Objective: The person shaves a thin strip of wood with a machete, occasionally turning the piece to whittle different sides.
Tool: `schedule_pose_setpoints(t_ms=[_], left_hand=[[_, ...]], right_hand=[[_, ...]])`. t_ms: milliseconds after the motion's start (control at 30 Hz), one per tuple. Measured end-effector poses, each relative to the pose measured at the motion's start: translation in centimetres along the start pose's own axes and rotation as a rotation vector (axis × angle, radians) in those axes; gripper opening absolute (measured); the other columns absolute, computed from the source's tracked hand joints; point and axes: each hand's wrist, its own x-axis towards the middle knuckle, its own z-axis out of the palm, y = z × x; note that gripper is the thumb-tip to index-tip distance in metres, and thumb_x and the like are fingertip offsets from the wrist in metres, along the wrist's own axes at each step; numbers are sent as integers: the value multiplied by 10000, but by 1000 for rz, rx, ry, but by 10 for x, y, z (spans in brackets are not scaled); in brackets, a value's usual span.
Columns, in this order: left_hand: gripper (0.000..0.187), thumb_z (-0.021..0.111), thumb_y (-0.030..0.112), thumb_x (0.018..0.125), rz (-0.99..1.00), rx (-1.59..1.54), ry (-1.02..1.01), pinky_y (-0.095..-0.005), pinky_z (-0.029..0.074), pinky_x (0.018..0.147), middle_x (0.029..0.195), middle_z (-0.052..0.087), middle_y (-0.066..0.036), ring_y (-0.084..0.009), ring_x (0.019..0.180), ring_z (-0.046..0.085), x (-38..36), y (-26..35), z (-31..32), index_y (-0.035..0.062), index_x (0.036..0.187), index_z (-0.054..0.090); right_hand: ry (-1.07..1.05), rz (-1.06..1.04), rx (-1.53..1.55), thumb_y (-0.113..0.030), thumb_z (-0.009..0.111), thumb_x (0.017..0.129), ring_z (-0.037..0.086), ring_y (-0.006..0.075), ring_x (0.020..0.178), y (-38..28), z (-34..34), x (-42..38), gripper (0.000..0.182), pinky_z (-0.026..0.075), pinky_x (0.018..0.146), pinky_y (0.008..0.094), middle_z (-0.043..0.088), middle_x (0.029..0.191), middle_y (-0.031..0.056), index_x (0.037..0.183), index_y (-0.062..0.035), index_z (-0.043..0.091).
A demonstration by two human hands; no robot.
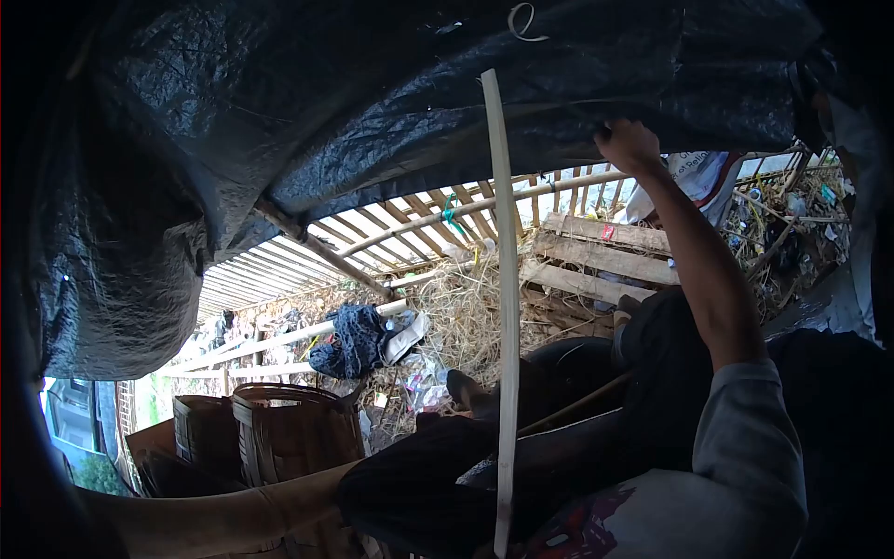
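Observation:
My right hand [629, 146] is raised at the end of my outstretched arm, in front of the lower edge of the dark plastic tarp [577, 84]. Its fingers are curled closed; what they hold, if anything, is lost against the dark tarp. A long pale strip of split bamboo [504, 279] stands nearly upright in the middle of the view, to the left of that hand and apart from it. The strip's lower end runs down to the bottom edge beside my shirt. My left hand does not show.
A thin curled shaving [524, 26] shows against the tarp. Below the slatted bamboo fence [410, 228] lie straw-like shavings [466, 312], a wooden pallet [596, 252] and a dark patterned cloth [351, 341]. Woven baskets [293, 433] stand behind a thick bamboo pole [223, 522] at lower left.

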Motion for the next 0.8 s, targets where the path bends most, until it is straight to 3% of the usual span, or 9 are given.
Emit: schedule_pose_setpoints(t_ms=[133, 233, 367, 433, 533, 567, 600, 667, 800], left_hand=[[505, 617, 217, 871, 32, 13, 66, -264, 464, 806, 1049, 594, -83, -138, 906, 575, 10, 38, -5, 74, 1307, 408], [437, 629, 193, 855, 84, 36, 119, -269, 466, 795, 983, 608, -81, -138, 883, 587, 19, 61, -6, 45, 1232, 466], [351, 645, 161, 833, 121, 73, 131, -276, 468, 782, 896, 627, -79, -137, 852, 603, 24, 70, -5, 5, 1131, 542], [311, 653, 145, 823, 137, 89, 132, -279, 469, 775, 852, 637, -77, -137, 837, 611, 26, 74, -5, -14, 1081, 581], [301, 631, 130, 831, 99, 134, 81, -295, 474, 787, 886, 637, -109, -162, 874, 614, 21, 101, -8, -16, 1090, 585], [311, 604, 124, 845, 53, 154, 30, -309, 478, 803, 942, 632, -142, -188, 918, 613, 19, 107, -7, -8, 1125, 570], [311, 604, 124, 845, 54, 157, 30, -309, 478, 803, 942, 632, -142, -188, 918, 613, 26, 81, -8, -8, 1125, 570], [357, 532, 102, 878, -233, -1252, 7, -342, 491, 809, 1098, 579, -197, -258, 1014, 585, 43, 31, -8, -1, 1219, 499], [414, 492, 85, 889, -262, -1315, -36, -338, 495, 806, 1187, 523, -224, -306, 1076, 548, 40, 52, -11, -5, 1287, 424]], right_hand=[[-60, -82, 106, -324, 560, 775, 638, 360, 836, 41, 21, -4, 291, 510, 741, 445, 654, 816, 191, 848, -59, 656], [-159, -139, 275, -305, 580, 770, 641, 357, 793, 24, 16, -11, 274, 494, 696, 429, 646, 759, 183, 772, -35, 627], [-412, -194, 581, -492, 607, 816, 515, 145, 512, -14, 12, -31, 467, 404, 519, 325, 514, 524, 51, 734, -33, 609], [-581, -82, 908, -400, 565, 897, 313, 50, 368, -48, -9, -53, 386, 260, 406, 248, 333, 435, -50, 805, -30, 630], [-715, -159, 1190, -411, 547, 905, 219, 41, 368, -76, -19, -73, 405, 201, 403, 249, 248, 448, -81, 878, -16, 629], [-751, -109, 1157, -460, 601, 853, 349, 42, 415, -82, -20, -74, 434, 289, 423, 246, 334, 468, -49, 850, -28, 642], [-770, -102, 1173, -432, 608, 856, 350, 43, 420, -87, -22, -76, 405, 298, 432, 246, 343, 479, -50, 853, -28, 638], [-785, -81, 1192, -346, 615, 866, 344, 45, 432, -96, -29, -83, 318, 300, 448, 240, 358, 500, -56, 862, -28, 624], [-821, -67, 1303, -273, 614, 880, 269, 39, 426, -101, -29, -90, 224, 227, 429, 250, 305, 499, -77, 843, -54, 579]])
